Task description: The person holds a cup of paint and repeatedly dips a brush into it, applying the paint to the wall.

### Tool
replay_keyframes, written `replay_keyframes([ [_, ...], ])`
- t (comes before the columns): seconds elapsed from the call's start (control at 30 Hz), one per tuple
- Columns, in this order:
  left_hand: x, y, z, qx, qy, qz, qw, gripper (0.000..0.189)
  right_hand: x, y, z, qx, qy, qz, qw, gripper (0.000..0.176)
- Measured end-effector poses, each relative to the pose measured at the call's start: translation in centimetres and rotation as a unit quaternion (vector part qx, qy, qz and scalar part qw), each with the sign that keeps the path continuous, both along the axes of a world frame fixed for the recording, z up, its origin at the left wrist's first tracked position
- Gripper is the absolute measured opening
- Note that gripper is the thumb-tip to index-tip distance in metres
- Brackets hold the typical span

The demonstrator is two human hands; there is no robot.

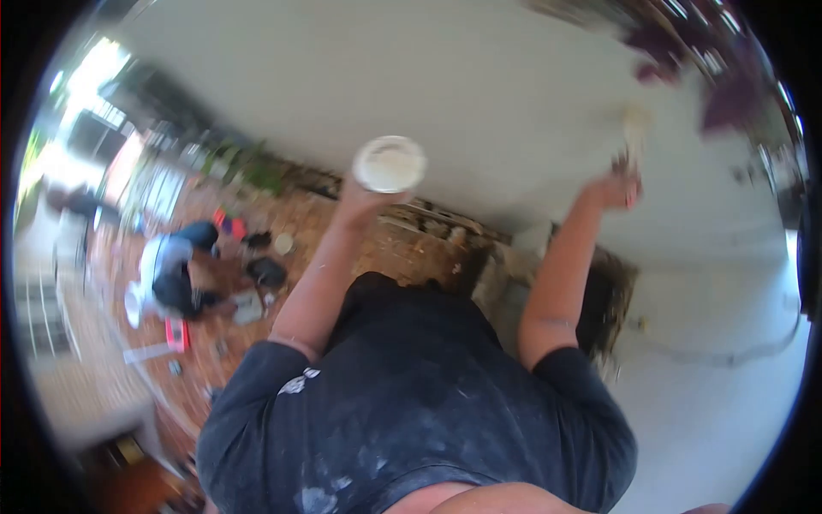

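My left hand [360, 204] is raised and closed around a round white container [390, 164] with white paint or plaster in it. My right hand [612, 188] grips a paintbrush [635, 128] whose pale head rests against the white wall [479, 77]. The brush is blurred. Both bare arms reach up from my dark, paint-spattered shirt [411, 394].
Another person [175, 270] crouches on the brick floor [300, 223] at the left, with tools and a red item [177, 332] scattered around. A rough, dark opening [612, 295] sits at the wall's base. Purple foliage [728, 94] hangs at the top right. Bright windows are at the far left.
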State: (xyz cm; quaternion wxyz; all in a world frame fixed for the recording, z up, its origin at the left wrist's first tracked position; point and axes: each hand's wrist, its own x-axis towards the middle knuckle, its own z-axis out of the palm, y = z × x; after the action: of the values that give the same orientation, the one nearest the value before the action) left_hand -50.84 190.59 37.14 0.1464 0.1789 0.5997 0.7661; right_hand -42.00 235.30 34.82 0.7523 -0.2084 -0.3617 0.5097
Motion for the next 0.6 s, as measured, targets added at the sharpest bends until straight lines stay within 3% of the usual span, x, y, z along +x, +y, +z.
replay_keyframes([
  [0.03, 0.2, 0.0, 1.2, 0.026, 0.018, -0.013, 0.999, 0.079, -0.1, -4.5, 1.4, -0.090, -0.020, -0.017, 0.996, 0.025],
  [0.07, 0.1, -0.3, 1.9, 0.030, 0.017, -0.008, 0.999, 0.073, -0.3, -4.2, -2.7, -0.079, -0.036, -0.008, 0.996, 0.025],
  [0.13, 0.7, -0.5, 2.5, 0.031, -0.002, -0.034, 0.999, 0.062, 0.6, -5.5, -6.6, -0.197, -0.152, -0.028, 0.968, 0.021],
  [0.23, 1.0, -0.3, 2.0, 0.025, 0.011, -0.024, 0.999, 0.061, 2.1, -0.6, -14.0, -0.311, -0.021, 0.074, 0.947, 0.016],
  [0.3, 0.9, -0.3, 1.9, 0.009, 0.031, -0.022, 0.999, 0.062, 1.9, -1.9, -8.2, -0.292, -0.072, 0.028, 0.953, 0.013],
  [0.37, 0.7, 0.0, 1.3, 0.006, 0.042, -0.031, 0.999, 0.062, 2.2, -4.3, 0.5, -0.185, 0.038, 0.084, 0.978, 0.012],
  [0.43, 0.6, 0.0, 0.7, -0.009, 0.053, -0.035, 0.998, 0.064, 2.5, -3.9, 6.5, -0.106, -0.009, 0.089, 0.990, 0.011],
  [0.5, 0.8, 0.2, 0.4, 0.001, 0.043, -0.042, 0.998, 0.065, 2.7, -6.8, 11.9, -0.023, 0.061, 0.052, 0.997, 0.012],
  [0.53, 0.7, 0.4, 0.4, 0.006, 0.041, -0.043, 0.998, 0.066, 2.6, -7.7, 13.0, 0.021, 0.097, 0.036, 0.994, 0.014],
  [0.6, 0.5, 0.5, 0.2, 0.005, 0.047, -0.040, 0.998, 0.067, 2.2, -3.7, 10.0, 0.023, 0.058, 0.033, 0.998, 0.015],
])
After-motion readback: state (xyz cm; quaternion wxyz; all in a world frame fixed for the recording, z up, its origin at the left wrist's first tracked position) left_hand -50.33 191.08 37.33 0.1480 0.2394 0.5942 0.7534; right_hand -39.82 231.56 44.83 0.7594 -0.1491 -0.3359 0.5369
